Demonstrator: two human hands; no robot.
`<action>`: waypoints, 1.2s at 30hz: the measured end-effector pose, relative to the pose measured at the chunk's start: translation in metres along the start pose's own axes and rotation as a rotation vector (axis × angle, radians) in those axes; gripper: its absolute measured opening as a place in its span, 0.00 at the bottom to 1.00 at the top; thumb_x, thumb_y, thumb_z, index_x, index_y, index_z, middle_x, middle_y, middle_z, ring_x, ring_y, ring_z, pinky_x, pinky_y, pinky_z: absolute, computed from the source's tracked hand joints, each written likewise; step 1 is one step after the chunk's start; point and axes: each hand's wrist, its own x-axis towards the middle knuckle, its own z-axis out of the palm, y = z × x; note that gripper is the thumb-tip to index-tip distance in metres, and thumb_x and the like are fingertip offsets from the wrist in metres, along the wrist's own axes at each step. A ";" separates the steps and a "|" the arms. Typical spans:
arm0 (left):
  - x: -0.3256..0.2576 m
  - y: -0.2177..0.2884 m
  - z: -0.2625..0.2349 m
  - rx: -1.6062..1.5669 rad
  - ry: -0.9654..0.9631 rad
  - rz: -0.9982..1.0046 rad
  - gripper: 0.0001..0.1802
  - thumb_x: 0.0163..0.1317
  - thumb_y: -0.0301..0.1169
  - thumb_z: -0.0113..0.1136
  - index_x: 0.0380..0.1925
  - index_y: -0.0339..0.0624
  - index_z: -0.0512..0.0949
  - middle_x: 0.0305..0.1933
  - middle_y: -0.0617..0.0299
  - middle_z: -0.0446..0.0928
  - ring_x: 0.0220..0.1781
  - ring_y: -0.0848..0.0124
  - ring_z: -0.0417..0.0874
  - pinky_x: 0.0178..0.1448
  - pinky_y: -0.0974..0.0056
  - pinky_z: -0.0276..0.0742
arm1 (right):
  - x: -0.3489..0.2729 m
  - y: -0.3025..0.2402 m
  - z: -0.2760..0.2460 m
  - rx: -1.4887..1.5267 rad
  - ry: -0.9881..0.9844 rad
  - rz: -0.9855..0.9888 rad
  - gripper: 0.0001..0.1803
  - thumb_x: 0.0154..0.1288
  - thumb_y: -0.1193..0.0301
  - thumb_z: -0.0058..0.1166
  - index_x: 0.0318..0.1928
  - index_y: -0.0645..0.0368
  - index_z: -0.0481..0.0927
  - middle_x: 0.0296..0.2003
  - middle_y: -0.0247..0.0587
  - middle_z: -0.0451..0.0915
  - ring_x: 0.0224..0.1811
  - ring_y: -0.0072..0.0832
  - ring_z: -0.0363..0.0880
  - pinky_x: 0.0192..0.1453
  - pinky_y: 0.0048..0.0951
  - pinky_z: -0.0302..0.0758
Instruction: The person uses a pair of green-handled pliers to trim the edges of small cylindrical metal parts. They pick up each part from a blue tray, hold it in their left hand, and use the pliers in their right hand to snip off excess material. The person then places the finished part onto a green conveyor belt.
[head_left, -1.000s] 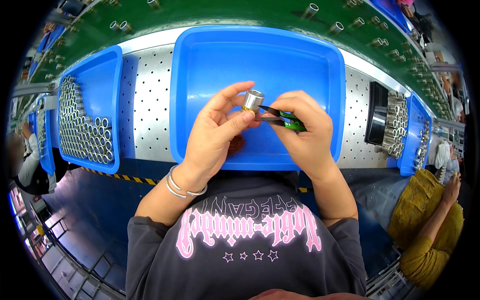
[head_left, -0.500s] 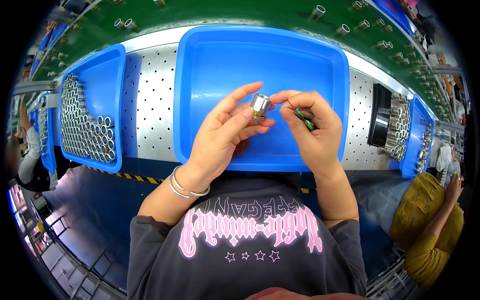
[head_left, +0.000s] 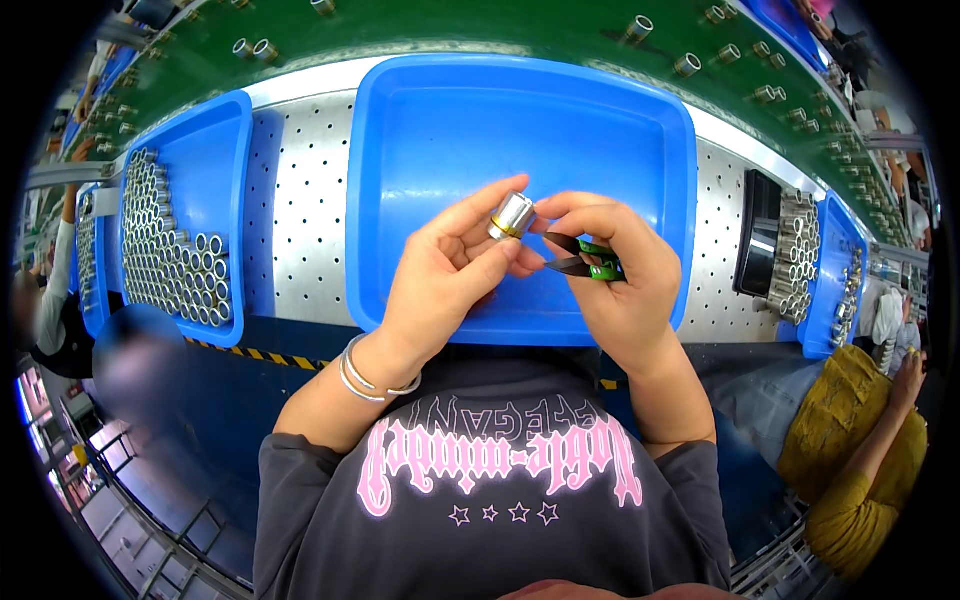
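Above the large blue tray, my left hand is closed around a shiny metal sleeve with a yellow band near its lower end. The sleeve is tilted, its top leaning to the right. Held in my right hand are small snips with green grips and two dark blades, which stand apart and point left at the sleeve. The right index fingertip is at the sleeve's upper side; whether it touches cannot be told. Parts of the snips' grips are hidden under the right fingers.
On the left, a blue tray holds many upright metal sleeves. A black box and stacked sleeves stand at right. Beyond runs a green surface with scattered sleeves. A co-worker in a mustard top sits at right.
The snips have swung round in my right hand, so their blades now show and point left. My left hand has tilted the sleeve, showing its yellow band more fully.
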 end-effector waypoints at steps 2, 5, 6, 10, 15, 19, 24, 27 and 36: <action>-0.002 0.004 0.003 0.062 0.013 -0.021 0.24 0.61 0.20 0.49 0.59 0.34 0.63 0.45 0.54 0.75 0.42 0.71 0.79 0.47 0.70 0.76 | 0.000 -0.004 -0.002 -0.041 -0.012 -0.005 0.15 0.39 0.88 0.52 0.32 0.61 0.74 0.35 0.43 0.80 0.32 0.35 0.81 0.31 0.25 0.75; -0.004 0.004 0.005 0.121 0.003 -0.005 0.23 0.62 0.21 0.48 0.59 0.34 0.64 0.43 0.55 0.75 0.41 0.71 0.79 0.47 0.69 0.76 | 0.000 -0.004 -0.002 -0.034 0.003 -0.041 0.15 0.40 0.87 0.52 0.32 0.61 0.74 0.34 0.43 0.80 0.31 0.35 0.80 0.30 0.25 0.75; -0.004 0.003 0.005 0.135 -0.005 0.008 0.23 0.62 0.21 0.48 0.58 0.35 0.64 0.42 0.55 0.75 0.41 0.71 0.79 0.47 0.69 0.76 | 0.000 -0.004 -0.002 -0.038 0.003 -0.049 0.15 0.40 0.88 0.51 0.32 0.61 0.74 0.34 0.43 0.80 0.30 0.34 0.80 0.30 0.25 0.75; -0.004 -0.003 0.003 0.147 -0.041 0.055 0.23 0.61 0.21 0.46 0.58 0.35 0.64 0.42 0.55 0.76 0.41 0.70 0.79 0.47 0.69 0.76 | -0.001 -0.009 -0.008 -0.074 0.013 -0.037 0.15 0.40 0.89 0.50 0.32 0.61 0.74 0.34 0.43 0.80 0.30 0.31 0.80 0.29 0.23 0.74; -0.005 0.002 0.004 0.121 -0.054 0.006 0.22 0.61 0.20 0.45 0.57 0.35 0.65 0.40 0.54 0.76 0.41 0.70 0.80 0.48 0.68 0.76 | 0.001 -0.003 -0.015 -0.059 0.091 -0.026 0.16 0.41 0.91 0.50 0.33 0.63 0.75 0.35 0.45 0.80 0.31 0.28 0.80 0.31 0.21 0.75; -0.004 0.003 0.004 0.129 -0.080 -0.007 0.22 0.62 0.22 0.45 0.57 0.34 0.65 0.40 0.53 0.76 0.41 0.69 0.80 0.47 0.68 0.76 | 0.001 0.000 -0.017 -0.038 0.091 -0.005 0.16 0.41 0.91 0.49 0.33 0.65 0.75 0.35 0.46 0.79 0.34 0.30 0.80 0.35 0.23 0.78; -0.003 -0.001 0.000 0.078 -0.111 -0.013 0.21 0.62 0.23 0.46 0.57 0.35 0.66 0.41 0.54 0.76 0.41 0.69 0.80 0.47 0.68 0.75 | 0.000 0.002 -0.016 -0.012 0.106 0.022 0.14 0.43 0.89 0.51 0.34 0.65 0.75 0.36 0.45 0.79 0.35 0.28 0.79 0.37 0.22 0.77; -0.003 -0.001 -0.001 0.073 -0.097 -0.002 0.21 0.63 0.23 0.46 0.58 0.35 0.65 0.44 0.53 0.75 0.42 0.69 0.79 0.48 0.68 0.75 | -0.002 0.004 -0.014 0.054 0.198 0.080 0.12 0.48 0.84 0.56 0.37 0.64 0.76 0.35 0.43 0.78 0.33 0.25 0.77 0.36 0.19 0.74; 0.000 0.002 0.004 -0.065 0.011 0.072 0.27 0.62 0.24 0.52 0.61 0.37 0.58 0.53 0.50 0.72 0.50 0.70 0.76 0.55 0.67 0.71 | -0.005 -0.002 -0.015 -0.145 -0.019 -0.001 0.11 0.48 0.71 0.63 0.34 0.59 0.80 0.23 0.38 0.78 0.20 0.28 0.74 0.23 0.24 0.66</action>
